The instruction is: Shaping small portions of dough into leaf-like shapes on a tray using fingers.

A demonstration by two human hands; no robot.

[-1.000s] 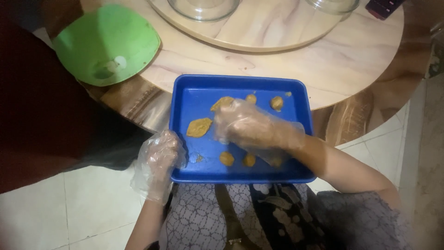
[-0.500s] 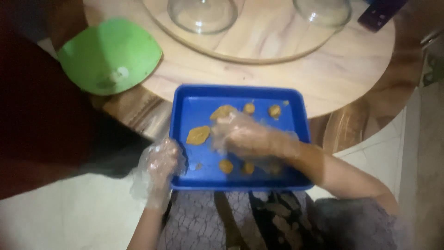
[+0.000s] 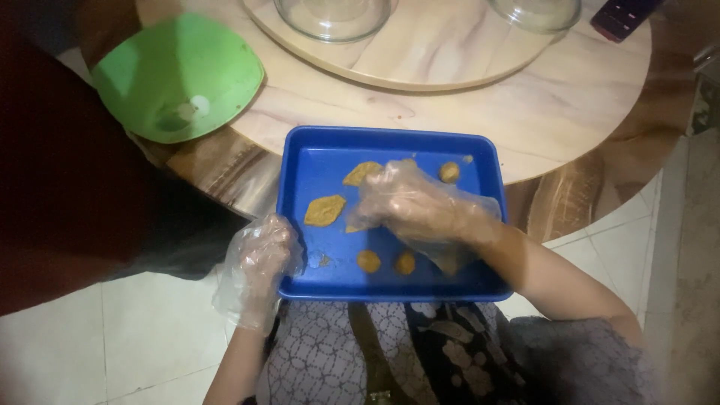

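One blue rectangular tray (image 3: 300,225) rests partly on the person's lap, its far edge against a round marble-look table (image 3: 570,112). I count six visible orange-brown dough pieces: two flat diamond-shaped ones (image 3: 325,210) at the tray's left, three small round ones (image 3: 368,261), and a scrap under the glove. The right hand (image 3: 412,206), in a clear plastic glove, lies palm-down over the tray's middle, fingers curled; whether it grips anything I cannot tell. The gloved left hand (image 3: 259,262) clasps the tray's near-left edge. One green bowl (image 3: 176,75), two glass bowls (image 3: 334,15), white tiled floor (image 3: 90,352).
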